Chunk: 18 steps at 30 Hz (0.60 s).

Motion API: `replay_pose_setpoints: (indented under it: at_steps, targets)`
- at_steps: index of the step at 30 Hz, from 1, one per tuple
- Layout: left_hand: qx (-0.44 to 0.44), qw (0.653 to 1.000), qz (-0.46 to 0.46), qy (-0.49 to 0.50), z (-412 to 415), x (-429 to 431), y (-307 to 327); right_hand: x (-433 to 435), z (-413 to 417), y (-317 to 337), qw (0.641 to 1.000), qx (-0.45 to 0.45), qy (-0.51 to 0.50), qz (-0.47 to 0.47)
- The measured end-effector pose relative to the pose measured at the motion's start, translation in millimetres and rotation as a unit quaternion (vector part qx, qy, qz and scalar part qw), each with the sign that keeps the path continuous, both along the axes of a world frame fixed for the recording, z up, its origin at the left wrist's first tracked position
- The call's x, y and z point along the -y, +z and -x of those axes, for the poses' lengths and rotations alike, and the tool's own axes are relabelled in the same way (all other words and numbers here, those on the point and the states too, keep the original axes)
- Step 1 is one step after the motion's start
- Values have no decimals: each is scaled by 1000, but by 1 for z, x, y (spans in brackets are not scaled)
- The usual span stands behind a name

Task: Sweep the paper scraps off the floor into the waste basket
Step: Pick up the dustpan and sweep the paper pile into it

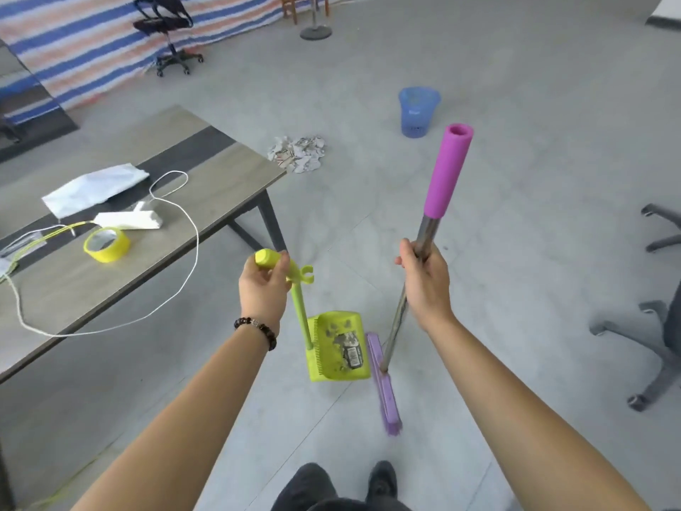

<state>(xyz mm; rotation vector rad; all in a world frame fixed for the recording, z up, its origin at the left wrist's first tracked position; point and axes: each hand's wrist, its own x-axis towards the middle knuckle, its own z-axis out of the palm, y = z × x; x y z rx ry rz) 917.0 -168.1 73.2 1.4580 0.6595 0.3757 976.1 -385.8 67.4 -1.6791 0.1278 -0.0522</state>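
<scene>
My left hand [262,285] grips the top of the lime-green dustpan's long handle; the dustpan [337,348] rests on the floor below and holds a few scraps and a dark label. My right hand [423,278] is closed around the metal shaft of the purple broom, below its purple grip [447,171]. The broom head [385,387] lies on the floor just right of the dustpan. A pile of white paper scraps [297,153] sits farther ahead on the grey floor. The blue waste basket [418,111] stands upright beyond and right of the pile.
A grey table [206,186] at left carries a yellow tape roll [107,244], white bags and a white cable. Office chair bases [648,348] stand at the right edge. A black chair [166,27] and a round stand base [315,32] are at the back.
</scene>
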Motion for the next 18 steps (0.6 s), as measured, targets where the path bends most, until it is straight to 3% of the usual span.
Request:
replay_pose_setpoints:
  at_steps: [9, 18]
  targets:
    - [38, 998, 48, 3, -210, 2, -29, -13, -203, -12, 995, 22, -86, 52]
    - [35, 999, 11, -25, -473, -57, -20, -46, -449, 15, 991, 34, -115, 60]
